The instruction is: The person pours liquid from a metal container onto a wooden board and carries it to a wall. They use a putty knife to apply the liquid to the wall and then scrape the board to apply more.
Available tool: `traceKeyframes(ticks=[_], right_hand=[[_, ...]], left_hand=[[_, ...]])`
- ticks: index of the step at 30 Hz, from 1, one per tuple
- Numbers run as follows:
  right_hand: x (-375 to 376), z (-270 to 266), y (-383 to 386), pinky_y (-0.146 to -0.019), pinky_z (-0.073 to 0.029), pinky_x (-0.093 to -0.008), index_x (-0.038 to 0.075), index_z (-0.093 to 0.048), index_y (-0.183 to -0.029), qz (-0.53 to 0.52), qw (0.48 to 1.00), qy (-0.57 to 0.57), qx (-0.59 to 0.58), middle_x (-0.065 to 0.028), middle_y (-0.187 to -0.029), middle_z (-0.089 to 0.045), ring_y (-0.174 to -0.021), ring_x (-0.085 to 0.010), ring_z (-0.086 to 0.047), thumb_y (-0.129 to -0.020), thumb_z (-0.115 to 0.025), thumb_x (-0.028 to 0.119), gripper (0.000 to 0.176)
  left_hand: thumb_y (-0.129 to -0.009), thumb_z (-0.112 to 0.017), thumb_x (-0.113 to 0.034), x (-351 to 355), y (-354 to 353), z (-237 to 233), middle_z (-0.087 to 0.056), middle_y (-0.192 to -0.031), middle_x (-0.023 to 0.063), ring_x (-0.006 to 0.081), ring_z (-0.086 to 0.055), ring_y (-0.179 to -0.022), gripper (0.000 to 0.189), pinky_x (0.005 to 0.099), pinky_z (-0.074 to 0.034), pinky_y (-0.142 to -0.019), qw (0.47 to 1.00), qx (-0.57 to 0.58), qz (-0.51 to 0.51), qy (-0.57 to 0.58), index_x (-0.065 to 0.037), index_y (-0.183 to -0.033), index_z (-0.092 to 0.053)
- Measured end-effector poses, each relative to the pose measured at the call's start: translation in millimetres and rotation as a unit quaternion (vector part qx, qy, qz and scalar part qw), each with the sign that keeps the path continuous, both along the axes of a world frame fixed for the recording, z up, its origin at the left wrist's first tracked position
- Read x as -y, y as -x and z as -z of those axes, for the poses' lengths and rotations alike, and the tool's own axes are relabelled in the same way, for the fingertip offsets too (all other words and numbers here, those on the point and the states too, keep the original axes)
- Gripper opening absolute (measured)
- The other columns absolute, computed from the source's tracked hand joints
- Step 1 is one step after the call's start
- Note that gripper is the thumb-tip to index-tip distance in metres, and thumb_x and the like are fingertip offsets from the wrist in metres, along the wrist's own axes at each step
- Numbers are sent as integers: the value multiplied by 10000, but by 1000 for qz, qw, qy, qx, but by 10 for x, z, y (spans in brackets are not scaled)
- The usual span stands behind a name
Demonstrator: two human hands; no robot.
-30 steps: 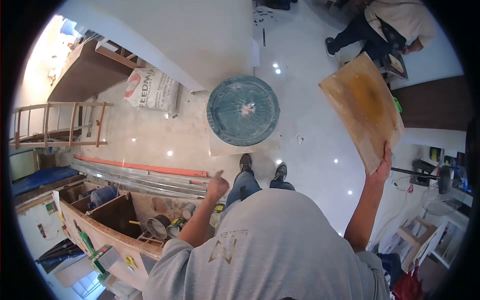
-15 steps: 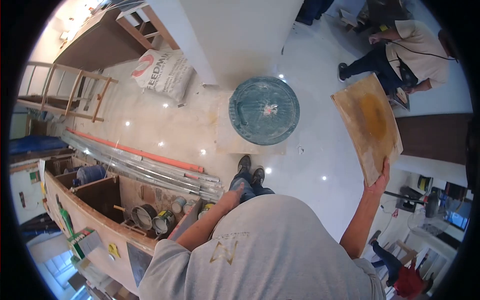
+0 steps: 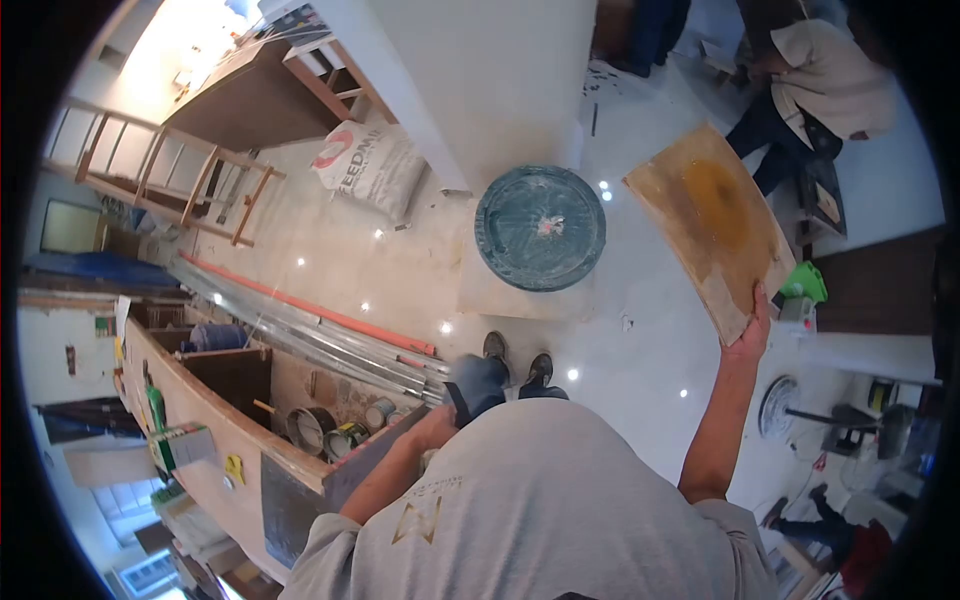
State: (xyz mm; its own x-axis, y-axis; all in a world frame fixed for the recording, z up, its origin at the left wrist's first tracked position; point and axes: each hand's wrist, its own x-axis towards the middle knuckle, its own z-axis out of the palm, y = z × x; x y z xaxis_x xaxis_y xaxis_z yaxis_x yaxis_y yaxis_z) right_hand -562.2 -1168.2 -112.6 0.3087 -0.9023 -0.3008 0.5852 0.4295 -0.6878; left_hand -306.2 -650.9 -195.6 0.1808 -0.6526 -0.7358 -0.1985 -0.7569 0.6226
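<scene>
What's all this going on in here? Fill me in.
A person holds a stained wooden board by its near edge in the right hand, out to the right. The left hand is low at their left side; whether it grips anything is unclear. A round green lid-like thing lies ahead of their shoes.

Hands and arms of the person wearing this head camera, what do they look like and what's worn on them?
The left hand and right hand show no gloves, and the forearms are uncovered. Short, loose light-grey sleeves belong to a T-shirt bearing an angular gold-toned emblem.
</scene>
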Motion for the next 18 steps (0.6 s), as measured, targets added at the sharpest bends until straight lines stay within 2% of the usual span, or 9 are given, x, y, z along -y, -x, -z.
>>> traceKeyframes(ticks=[3, 5, 7, 9, 12, 15, 16, 18], right_hand=[[10, -167, -81, -1042, -518, -500, 25, -458, -1445, -9, 1000, -15, -12, -151, -1412, -564, -1260, -328, -578, -988, -635, 197, 519], [105, -294, -146, -1039, -520, -499, 26, -461, -1443, -16, 1000, -9, -10, -151, -1411, -566, -1256, -328, -581, -979, -647, 190, 526], [275, -249, -178, -1038, -521, -500, 26, -462, -1443, -30, 1000, 6, 2, -152, -1410, -568, -1249, -330, -586, -972, -657, 184, 533], [421, -250, -265, -1039, -522, -500, 22, -467, -1438, -42, 999, 22, 15, -154, -1399, -576, -1242, -331, -592, -972, -656, 184, 529], [531, -337, -511, -1028, -531, -511, 22, -474, -1437, -58, 998, 32, 21, -175, -1395, -579, -1235, -350, -599, -982, -641, 202, 516], [551, -398, -757, -1032, -528, -517, 22, -476, -1437, -72, 997, 28, 24, -183, -1393, -580, -1236, -357, -600, -985, -636, 215, 516], [515, -406, -789, -1036, -525, -517, 21, -477, -1437, -75, 997, 26, 20, -182, -1391, -581, -1237, -356, -600, -984, -637, 218, 519], [402, -377, -933, -1054, -511, -505, 14, -465, -1443, -77, 997, 17, 17, -174, -1399, -576, -1242, -347, -595, -976, -653, 220, 543]], left_hand=[[-793, -738, -274, -131, -112, -153, -702, -947, 269, 377, -702, -906, 730, 438, -545, -826, 964, 256, 26, -74, 1, -1423, -494], [-818, -719, -194, 49, -374, -608, -707, -958, 177, 345, -689, -877, 730, 459, -542, -791, 921, 359, -111, -99, -12, -1468, -441], [-838, -700, -197, 151, -692, -946, -686, -1045, 232, 359, -696, -862, 685, 440, -551, -800, 863, 437, -253, 23, 16, -1445, -466], [-852, -705, -140, 339, -1009, -1312, -668, -1060, 201, 276, -689, -818, 667, 386, -554, -755, 797, 465, -364, 130, 50, -1441, -457], [-872, -710, -89, 548, -1383, -1606, -662, -1019, 133, 169, -658, -801, 629, 305, -540, -712, 723, 481, -440, 231, 71, -1427, -460], [-900, -694, -68, 818, -1483, -1687, -656, -1022, 96, 124, -639, -823, 590, 264, -529, -727, 714, 345, -505, 342, 86, -1418, -457], [-908, -690, -49, 915, -1473, -1618, -645, -1014, 69, 95, -622, -831, 567, 239, -517, -750, 713, 262, -522, 388, 87, -1409, -459], [-894, -702, -40, 1056, -1459, -1343, -650, -1051, 89, 114, -631, -877, 566, 243, -521, -784, 734, 150, -526, 403, 80, -1394, -468]])
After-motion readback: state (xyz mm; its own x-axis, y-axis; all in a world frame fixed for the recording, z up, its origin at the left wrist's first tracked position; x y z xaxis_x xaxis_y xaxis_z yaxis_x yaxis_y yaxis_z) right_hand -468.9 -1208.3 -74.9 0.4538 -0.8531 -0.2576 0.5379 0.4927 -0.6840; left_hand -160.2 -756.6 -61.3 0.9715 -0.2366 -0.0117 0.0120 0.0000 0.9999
